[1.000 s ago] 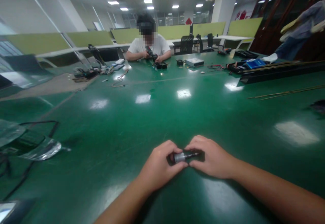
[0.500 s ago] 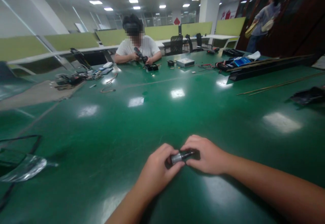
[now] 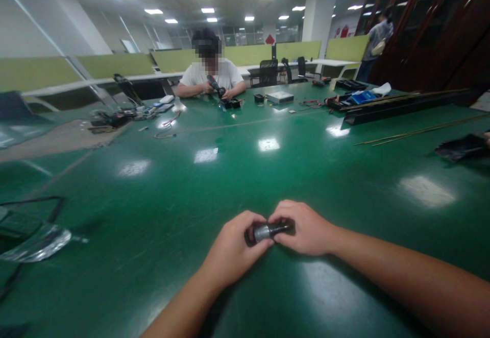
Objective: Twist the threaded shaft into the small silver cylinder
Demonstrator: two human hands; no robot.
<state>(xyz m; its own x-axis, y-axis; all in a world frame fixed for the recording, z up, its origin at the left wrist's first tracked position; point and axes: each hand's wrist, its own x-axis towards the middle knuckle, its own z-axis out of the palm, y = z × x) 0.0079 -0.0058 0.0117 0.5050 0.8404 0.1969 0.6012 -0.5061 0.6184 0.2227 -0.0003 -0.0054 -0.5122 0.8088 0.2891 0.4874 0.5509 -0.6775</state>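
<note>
Between my two hands is a short cylinder (image 3: 262, 233), silver in the middle and black at its ends, lying sideways close to the green tabletop (image 3: 172, 200). My left hand (image 3: 233, 243) is closed around its left end, thumb below and forefinger above. On the other end, my right hand (image 3: 304, 228) is closed in a pinch around the black part. The fingertips of both hands nearly meet over the piece. My fingers hide its two ends, so its exact kind cannot be made out.
Across the table a person (image 3: 210, 75) in a white shirt holds a dark tool over small black parts. A long black channel (image 3: 401, 107) and thin rods (image 3: 417, 129) lie at right. Clear plastic (image 3: 38, 246) lies at left. Another person (image 3: 377, 42) stands by the cabinets.
Both hands have shifted slightly up and left with the cylinder still between them. More of its silver band shows. The standing person in the background has moved left.
</note>
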